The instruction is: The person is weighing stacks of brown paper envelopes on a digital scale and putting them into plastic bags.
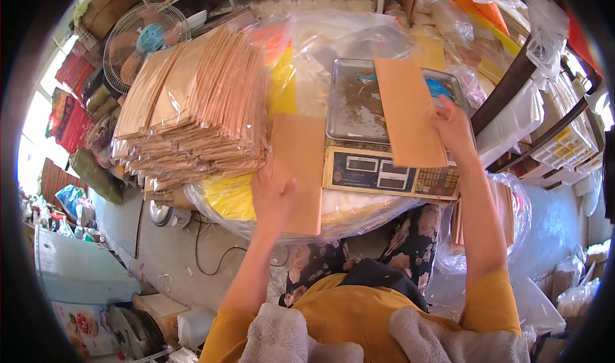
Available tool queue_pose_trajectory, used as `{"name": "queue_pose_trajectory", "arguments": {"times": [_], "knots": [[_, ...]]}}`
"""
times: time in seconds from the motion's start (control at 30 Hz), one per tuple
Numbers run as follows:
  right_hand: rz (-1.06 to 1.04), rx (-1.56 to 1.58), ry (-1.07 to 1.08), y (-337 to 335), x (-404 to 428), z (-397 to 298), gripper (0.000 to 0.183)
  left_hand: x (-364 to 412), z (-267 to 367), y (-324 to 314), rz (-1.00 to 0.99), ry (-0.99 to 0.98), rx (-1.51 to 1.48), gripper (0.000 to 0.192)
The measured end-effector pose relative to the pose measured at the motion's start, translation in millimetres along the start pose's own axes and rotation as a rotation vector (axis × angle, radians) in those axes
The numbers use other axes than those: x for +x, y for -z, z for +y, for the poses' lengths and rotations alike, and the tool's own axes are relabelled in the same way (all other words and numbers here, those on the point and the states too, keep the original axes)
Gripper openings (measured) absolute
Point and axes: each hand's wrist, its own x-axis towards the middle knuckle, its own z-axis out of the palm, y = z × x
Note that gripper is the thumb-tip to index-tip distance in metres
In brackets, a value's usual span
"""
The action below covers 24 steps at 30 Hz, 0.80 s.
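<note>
My right hand point(454, 125) grips the right edge of a flat brown paper piece point(408, 108), perhaps a bag or envelope. That piece slants over the steel pan point(353, 94) and keypad panel of an electronic weighing scale point(372, 171). Another flat brown paper piece point(302, 171) lies at the table's near edge, left of the scale. My left hand point(274, 195) is over its left side, by the corner of a tall stack of brown paper pieces in clear plastic sleeves point(202, 98). Whether the left fingers grip anything is unclear.
Clear plastic sheeting point(230, 204) covers the round table. A fan point(149, 41) stands behind the stack. Right of my legs, a clear bag point(519, 214) holds more brown paper. A dark post point(504, 84) rises beside the scale. A cable point(202, 262) runs across the floor.
</note>
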Motion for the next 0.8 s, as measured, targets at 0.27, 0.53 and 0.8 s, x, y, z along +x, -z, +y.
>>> {"name": "queue_pose_trajectory", "arguments": {"times": [0.27, 0.53, 0.8], "knots": [[-0.371, -0.155, 0.180, -96, -99, -65, 0.027, 7, -66, 17, -0.504, 0.616, -0.454, 0.051], [-0.487, -0.016, -0.090, -168, -139, -39, 0.038, 2, -2, 64, -0.333, 0.508, -0.855, 0.045], [-0.564, 0.705, -0.310, -164, -151, -91, 0.053, -21, 15, 66, -0.373, 0.530, -1.353, 0.052]]}}
